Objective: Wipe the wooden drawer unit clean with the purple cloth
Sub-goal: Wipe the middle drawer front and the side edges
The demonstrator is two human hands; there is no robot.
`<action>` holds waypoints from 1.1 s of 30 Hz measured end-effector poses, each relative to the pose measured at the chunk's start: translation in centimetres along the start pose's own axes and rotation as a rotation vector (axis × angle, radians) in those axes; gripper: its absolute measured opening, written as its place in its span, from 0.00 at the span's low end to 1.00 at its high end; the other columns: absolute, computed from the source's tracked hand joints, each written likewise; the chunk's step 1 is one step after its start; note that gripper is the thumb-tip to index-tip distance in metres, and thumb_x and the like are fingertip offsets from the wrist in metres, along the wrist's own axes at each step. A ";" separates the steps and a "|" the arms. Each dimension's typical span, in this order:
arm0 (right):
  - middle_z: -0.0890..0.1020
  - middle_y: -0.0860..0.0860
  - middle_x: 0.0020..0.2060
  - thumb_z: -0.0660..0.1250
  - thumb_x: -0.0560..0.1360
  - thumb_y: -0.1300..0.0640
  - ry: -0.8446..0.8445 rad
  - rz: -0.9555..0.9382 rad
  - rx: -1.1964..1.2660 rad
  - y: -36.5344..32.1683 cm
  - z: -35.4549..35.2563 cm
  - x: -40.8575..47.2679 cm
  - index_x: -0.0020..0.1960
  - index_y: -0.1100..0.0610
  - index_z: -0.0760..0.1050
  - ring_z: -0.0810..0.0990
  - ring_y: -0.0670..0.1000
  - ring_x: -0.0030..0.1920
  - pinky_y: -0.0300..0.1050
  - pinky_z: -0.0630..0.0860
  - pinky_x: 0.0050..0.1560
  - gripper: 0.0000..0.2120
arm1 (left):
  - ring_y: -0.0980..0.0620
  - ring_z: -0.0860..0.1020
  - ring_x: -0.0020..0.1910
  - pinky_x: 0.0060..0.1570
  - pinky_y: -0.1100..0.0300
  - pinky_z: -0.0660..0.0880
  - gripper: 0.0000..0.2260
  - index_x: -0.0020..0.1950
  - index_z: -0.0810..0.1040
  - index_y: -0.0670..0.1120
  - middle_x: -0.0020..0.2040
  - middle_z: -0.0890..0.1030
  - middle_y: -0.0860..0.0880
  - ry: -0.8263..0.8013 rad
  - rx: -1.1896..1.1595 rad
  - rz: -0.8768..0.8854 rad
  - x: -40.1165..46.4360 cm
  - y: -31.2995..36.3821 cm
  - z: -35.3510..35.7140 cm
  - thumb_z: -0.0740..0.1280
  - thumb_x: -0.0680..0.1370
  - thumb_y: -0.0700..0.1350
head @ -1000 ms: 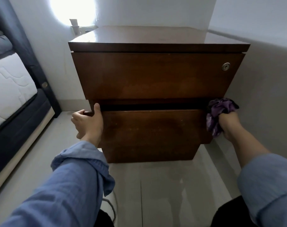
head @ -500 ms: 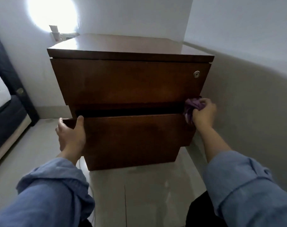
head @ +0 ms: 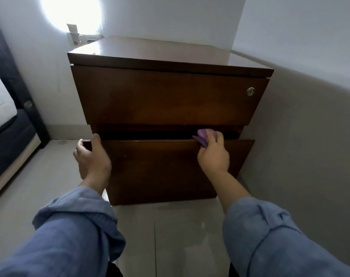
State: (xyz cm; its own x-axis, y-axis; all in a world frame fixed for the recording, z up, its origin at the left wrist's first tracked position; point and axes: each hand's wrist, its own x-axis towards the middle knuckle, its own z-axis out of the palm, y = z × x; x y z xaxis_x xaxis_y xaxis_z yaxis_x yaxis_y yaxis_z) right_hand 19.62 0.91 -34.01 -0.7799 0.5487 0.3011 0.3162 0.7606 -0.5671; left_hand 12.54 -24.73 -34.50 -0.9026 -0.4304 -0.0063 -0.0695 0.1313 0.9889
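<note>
A dark brown wooden drawer unit (head: 166, 96) stands in the corner, its lower drawer (head: 160, 166) pulled out a little. My left hand (head: 92, 158) grips the top left corner of that drawer front. My right hand (head: 213, 154) is closed around the purple cloth (head: 202, 135) and presses it on the drawer's top edge, right of the middle. Most of the cloth is hidden under my fingers. A round metal lock (head: 250, 91) sits at the upper drawer's right end.
A bed with a white mattress (head: 0, 104) and dark frame stands at the left. The grey wall (head: 310, 126) runs close along the unit's right side. A wall socket (head: 76, 37) sits behind the unit's top. Pale floor tiles (head: 170, 236) lie in front.
My right hand has carried the cloth leftward, from the drawer's right end along its top edge. My left hand stays on the drawer's left corner.
</note>
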 end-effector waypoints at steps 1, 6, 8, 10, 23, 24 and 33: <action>0.57 0.50 0.75 0.60 0.78 0.57 -0.022 -0.004 -0.005 -1.0 0.6 -0.5 0.74 0.49 0.60 0.78 0.60 0.56 0.51 0.77 0.55 0.26 | 0.43 0.67 0.69 0.65 0.49 0.63 0.26 0.76 0.61 0.48 0.73 0.65 0.45 -0.009 -0.009 -0.007 0.0 0.0 -0.1 0.53 0.81 0.59; 0.60 0.50 0.73 0.60 0.78 0.54 -0.081 -0.025 0.002 -2.0 0.9 -0.6 0.75 0.47 0.57 0.77 0.58 0.56 0.50 0.76 0.53 0.27 | 0.42 0.65 0.72 0.71 0.43 0.61 0.29 0.76 0.60 0.49 0.74 0.65 0.45 -0.094 -0.045 0.003 0.2 -0.4 -0.9 0.50 0.79 0.62; 0.64 0.50 0.72 0.61 0.78 0.55 -0.033 0.026 0.056 -1.5 0.5 -0.5 0.76 0.47 0.56 0.75 0.57 0.60 0.51 0.75 0.55 0.28 | 0.42 0.62 0.74 0.72 0.42 0.59 0.32 0.77 0.58 0.50 0.76 0.62 0.46 -0.142 -0.047 -0.008 0.3 -0.4 -1.3 0.50 0.77 0.65; 0.64 0.50 0.74 0.62 0.78 0.56 0.021 0.100 0.101 -1.3 0.3 -0.7 0.76 0.48 0.56 0.73 0.57 0.64 0.53 0.74 0.59 0.30 | 0.41 0.64 0.73 0.71 0.39 0.60 0.40 0.76 0.60 0.51 0.75 0.64 0.46 -0.185 -0.064 -0.026 0.5 -0.4 -1.4 0.49 0.69 0.72; 0.66 0.49 0.72 0.62 0.77 0.56 -0.126 -0.126 0.010 -11.9 6.3 -3.4 0.75 0.52 0.59 0.75 0.55 0.62 0.50 0.75 0.57 0.28 | 0.53 0.75 0.62 0.68 0.53 0.64 0.42 0.72 0.68 0.49 0.65 0.75 0.49 -0.396 -0.372 -0.217 3.6 -1.8 -1.6 0.54 0.69 0.77; 0.68 0.48 0.70 0.63 0.77 0.57 -0.140 -0.164 0.050 -12.9 6.8 -3.7 0.74 0.52 0.60 0.76 0.54 0.61 0.50 0.76 0.58 0.27 | 0.60 0.77 0.51 0.61 0.64 0.66 0.32 0.68 0.70 0.46 0.58 0.77 0.52 -0.415 -0.372 -0.173 2.4 -0.2 -2.4 0.50 0.77 0.69; 0.63 0.44 0.75 0.63 0.75 0.59 -0.283 -0.638 0.017 -17.0 10.6 -6.2 0.75 0.45 0.61 0.77 0.55 0.61 0.49 0.75 0.60 0.30 | 0.60 0.75 0.50 0.43 0.72 0.67 0.27 0.74 0.65 0.45 0.63 0.73 0.51 -0.537 -0.370 -0.163 2.2 0.9 -5.2 0.42 0.83 0.57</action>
State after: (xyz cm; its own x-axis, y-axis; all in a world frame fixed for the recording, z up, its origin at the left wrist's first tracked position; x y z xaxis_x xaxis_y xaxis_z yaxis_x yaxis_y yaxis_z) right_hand 13.35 -19.10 -34.39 -0.9220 -0.1170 0.3690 -0.2573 0.8974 -0.3584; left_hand 12.71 -30.14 -32.84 -0.9856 0.0975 -0.1383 -0.1589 -0.2533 0.9543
